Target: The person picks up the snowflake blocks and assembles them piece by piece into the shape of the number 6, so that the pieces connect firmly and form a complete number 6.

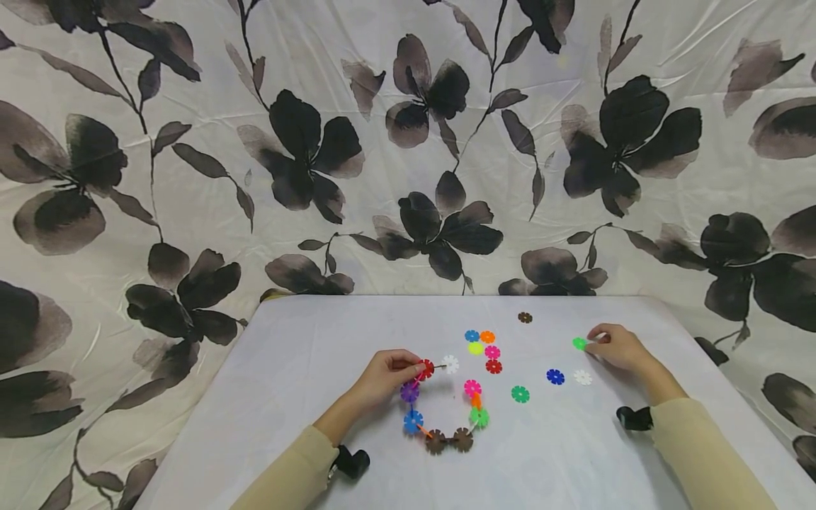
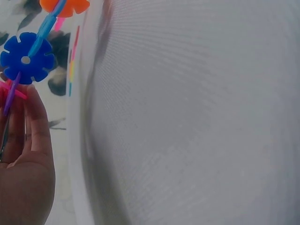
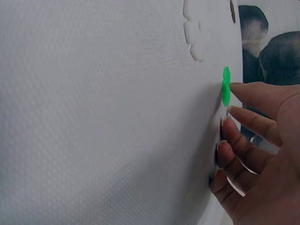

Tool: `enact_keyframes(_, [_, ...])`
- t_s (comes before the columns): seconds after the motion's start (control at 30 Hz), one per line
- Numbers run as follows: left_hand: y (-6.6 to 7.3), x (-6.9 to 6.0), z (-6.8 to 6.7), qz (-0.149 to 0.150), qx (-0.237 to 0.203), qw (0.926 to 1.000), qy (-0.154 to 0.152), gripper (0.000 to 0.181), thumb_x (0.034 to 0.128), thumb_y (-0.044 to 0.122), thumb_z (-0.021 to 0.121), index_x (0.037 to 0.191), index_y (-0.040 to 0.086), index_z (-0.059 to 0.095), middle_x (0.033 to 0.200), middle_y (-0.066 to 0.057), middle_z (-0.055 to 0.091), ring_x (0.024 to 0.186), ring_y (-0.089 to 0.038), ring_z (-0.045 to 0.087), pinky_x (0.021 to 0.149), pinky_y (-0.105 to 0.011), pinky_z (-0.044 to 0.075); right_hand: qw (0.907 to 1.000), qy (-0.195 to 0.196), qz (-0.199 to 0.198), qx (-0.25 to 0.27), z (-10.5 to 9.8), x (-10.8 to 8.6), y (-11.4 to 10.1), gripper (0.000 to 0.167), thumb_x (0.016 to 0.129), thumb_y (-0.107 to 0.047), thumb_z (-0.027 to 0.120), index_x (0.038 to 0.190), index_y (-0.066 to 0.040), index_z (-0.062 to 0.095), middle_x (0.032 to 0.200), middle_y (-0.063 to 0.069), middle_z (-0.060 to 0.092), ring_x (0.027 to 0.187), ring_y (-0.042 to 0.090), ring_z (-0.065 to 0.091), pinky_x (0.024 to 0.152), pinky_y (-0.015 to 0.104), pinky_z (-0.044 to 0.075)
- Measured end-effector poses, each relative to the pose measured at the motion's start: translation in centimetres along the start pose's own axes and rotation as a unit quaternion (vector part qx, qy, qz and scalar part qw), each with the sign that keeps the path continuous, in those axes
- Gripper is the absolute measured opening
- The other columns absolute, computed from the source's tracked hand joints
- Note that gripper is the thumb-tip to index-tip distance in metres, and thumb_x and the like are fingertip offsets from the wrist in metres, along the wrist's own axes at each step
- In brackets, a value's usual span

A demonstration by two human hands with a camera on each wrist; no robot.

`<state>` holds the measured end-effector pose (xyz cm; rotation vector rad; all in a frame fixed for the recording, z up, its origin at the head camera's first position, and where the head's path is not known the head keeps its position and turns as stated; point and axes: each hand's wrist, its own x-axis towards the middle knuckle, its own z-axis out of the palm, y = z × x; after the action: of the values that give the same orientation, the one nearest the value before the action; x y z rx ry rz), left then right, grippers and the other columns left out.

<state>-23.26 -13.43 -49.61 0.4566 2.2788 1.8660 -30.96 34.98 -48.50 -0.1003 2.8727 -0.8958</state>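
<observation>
In the head view my left hand (image 1: 385, 375) pinches the red disc (image 1: 426, 368) at the upper left end of a linked, curved chain. A white disc (image 1: 451, 364) is joined to that red one. The chain runs down through purple, blue (image 1: 413, 422) and brown (image 1: 436, 442) discs, then up to green and pink ones (image 1: 472, 387). The left wrist view shows a blue disc (image 2: 28, 58) above the fingers of the left hand (image 2: 28, 154). My right hand (image 1: 617, 346) has thumb and index finger at the edge of a bright green disc (image 1: 579, 343), also in the right wrist view (image 3: 226, 86).
Loose discs lie between the hands: a blue (image 1: 555, 377), a white (image 1: 583, 377), a green (image 1: 520, 394) and a brown one (image 1: 525, 317). A coloured group with an orange disc (image 1: 487, 336) is behind the chain. Floral cloth (image 1: 440, 234) hangs behind the white table (image 1: 255, 425).
</observation>
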Motion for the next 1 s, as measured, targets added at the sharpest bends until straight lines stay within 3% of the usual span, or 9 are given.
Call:
enact_keyframes(0.27, [-0.1, 0.1, 0.1, -0.002, -0.002, 1.0000, 0.002, 0.021, 0.0972, 0.012, 0.071, 0.108, -0.005, 0.072, 0.100, -0.014, 0.076, 0.089, -0.014, 0.072, 0.078, -0.022, 0.056, 0.9999, -0.011, -0.011, 0.007, 0.1, 0.1, -0.7, 0.048, 0.096, -0.026, 0.069, 0.126, 0.010, 0.057, 0.100, 0.020, 0.060, 0.086, 0.029, 0.054, 0.069, 0.035, 0.046])
enact_keyframes(0.6, [0.0, 0.0, 0.1, -0.004, -0.002, 1.0000, 0.004, 0.022, 0.0976, 0.015, 0.071, 0.108, -0.004, 0.072, 0.100, -0.013, 0.077, 0.090, -0.015, 0.072, 0.079, -0.022, 0.056, 0.9998, -0.011, -0.015, 0.008, 0.5, 0.3, -1.0, 0.038, 0.097, -0.018, 0.068, 0.124, 0.007, 0.059, 0.100, 0.020, 0.060, 0.087, 0.030, 0.054, 0.072, 0.037, 0.048])
enact_keyframes(1.0, [-0.2, 0.2, 0.1, -0.011, 0.001, 0.9999, 0.006, 0.020, 0.0966, 0.013, 0.072, 0.108, -0.004, 0.072, 0.099, -0.013, 0.076, 0.088, -0.014, 0.071, 0.078, -0.022, 0.056, 0.9999, -0.007, 0.005, 0.013, 0.4, 0.1, -1.4, 0.038, 0.097, -0.018, 0.069, 0.119, 0.011, 0.057, 0.094, 0.016, 0.056, 0.086, 0.028, 0.051, 0.071, 0.035, 0.045])
